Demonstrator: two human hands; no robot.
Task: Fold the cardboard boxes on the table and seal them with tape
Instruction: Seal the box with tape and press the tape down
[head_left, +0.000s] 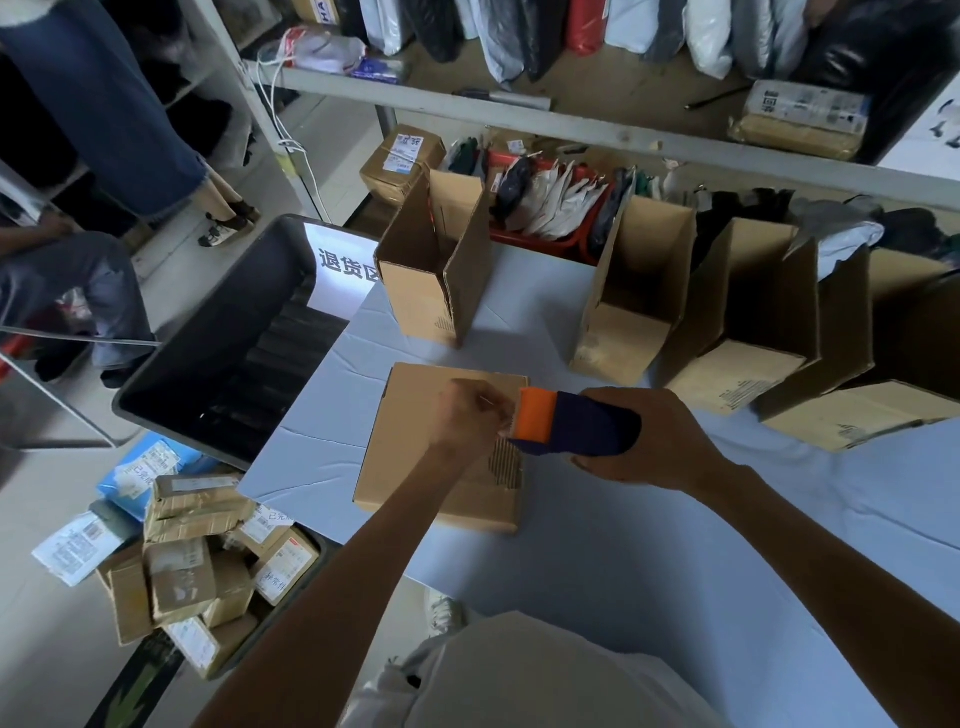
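Folded box (415, 457), near-centre on table (675, 545): sealing in hand. Right hand (654, 441) grips tape dispenser (576, 423); left hand (470, 415) pinches tape end (503, 432) at its mouth. Next, likely: press end down, pull along seam.

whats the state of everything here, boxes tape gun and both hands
box under the hands, flaps closed, flat on the table
tape dispenser, held over that box
right hand, gripping the tape dispenser
left hand, pinching what looks like the tape end
back left box, top open
row of boxes at right, tops open
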